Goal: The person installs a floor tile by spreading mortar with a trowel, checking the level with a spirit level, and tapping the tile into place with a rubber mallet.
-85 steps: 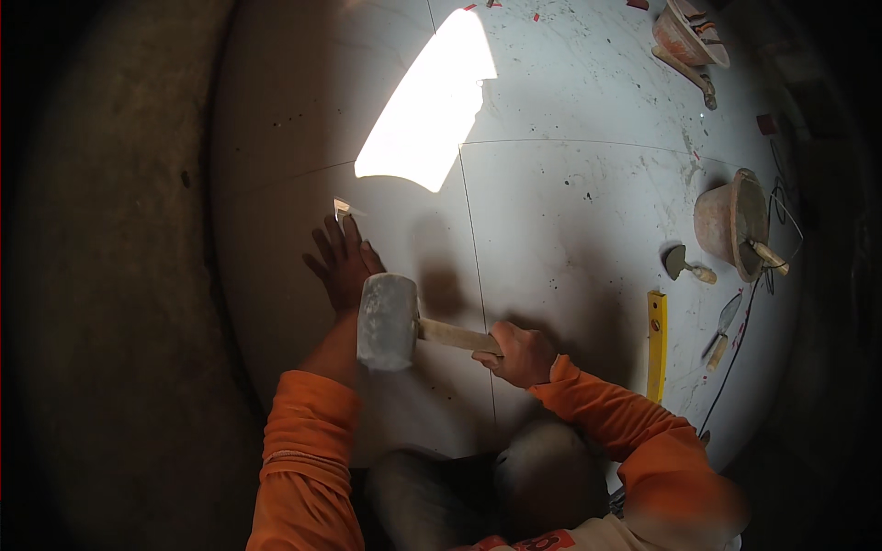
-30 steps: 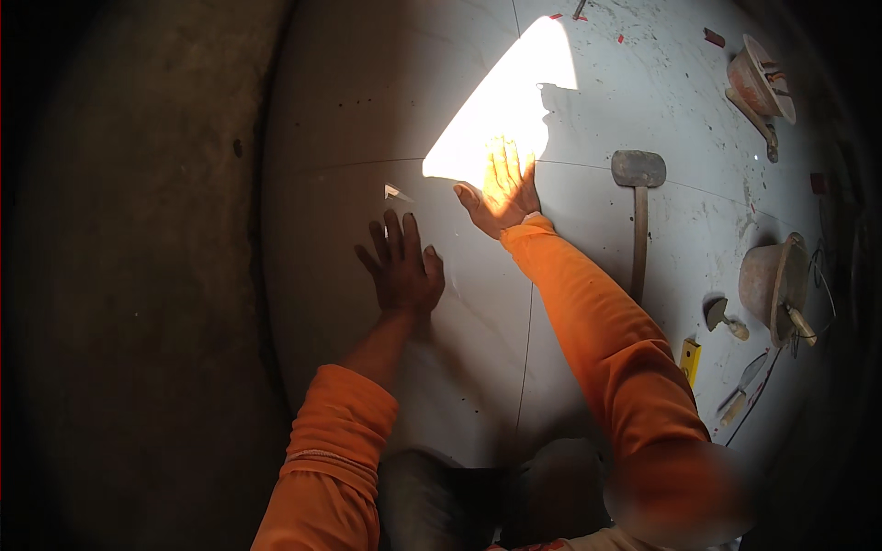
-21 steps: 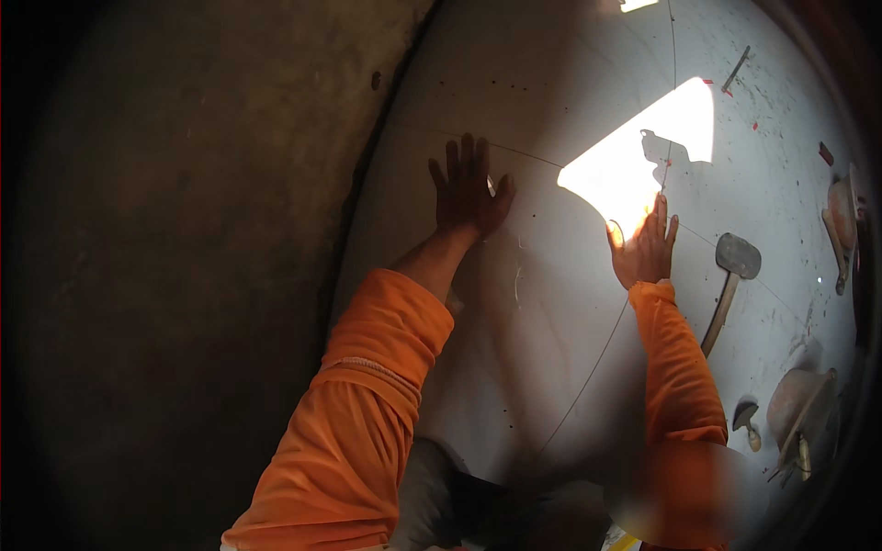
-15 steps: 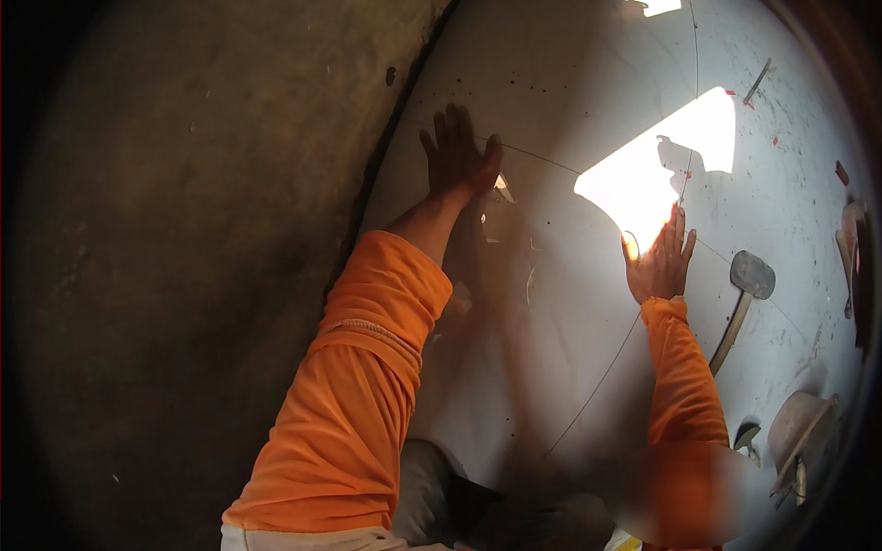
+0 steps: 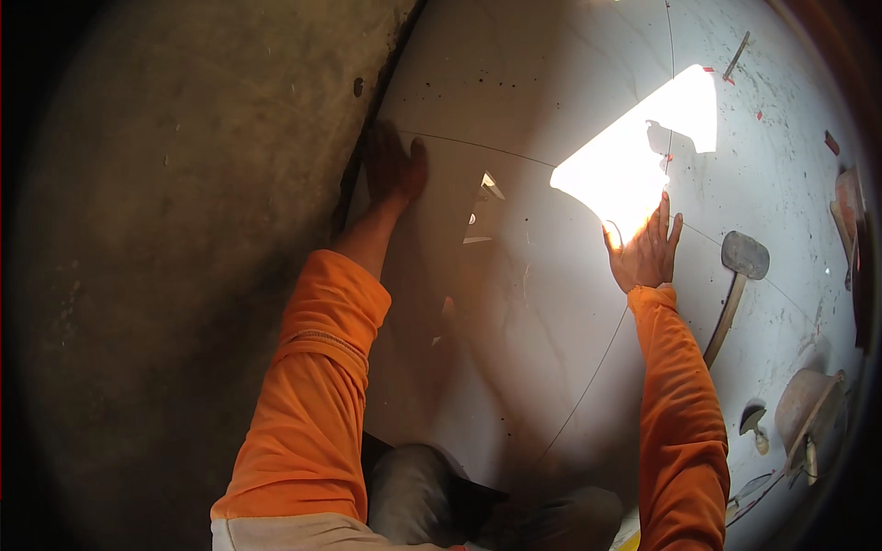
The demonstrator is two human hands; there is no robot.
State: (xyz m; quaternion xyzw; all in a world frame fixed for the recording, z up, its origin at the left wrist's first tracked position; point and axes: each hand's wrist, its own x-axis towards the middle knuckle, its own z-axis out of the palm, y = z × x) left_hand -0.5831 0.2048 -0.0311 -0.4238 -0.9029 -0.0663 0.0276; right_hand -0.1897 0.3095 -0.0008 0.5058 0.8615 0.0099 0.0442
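Far left: bare concrete floor (image 5: 211,239), matte, mottled, rough, stopping at a dark gap along the tile edge. Left hand (image 5: 395,167) is at that edge, palm down, thumb out, fingers extended, holding nothing; too dim to tell whether fingertips lap over the side. Pale floor tile (image 5: 560,275) spans between the hands and toward the knees: big flat rectangle, glossy enough to mirror bits of light, faint veining, bowed only by the lens. For the flat-palm contact I'd spread load through the whole palm, not fingertips, and feel along the edge for rock or lip; sharp corners could nick bare skin, so light touch there. Thin joint (image 5: 589,378) runs up to right hand (image 5: 641,250), flat, fingers slightly apart, gripping nothing, fingertips at the sunlit patch (image 5: 620,165). Good spot to judge flushness across the line by touch; glare probably hides small steps. Right of it, mallet (image 5: 745,255): dull grey barrel head over another joint, straight wooden handle pointing near. Near right, small trowel (image 5: 753,421), dark blade, pale grip, beside a tapered bucket (image 5: 801,404), chalky and stained.
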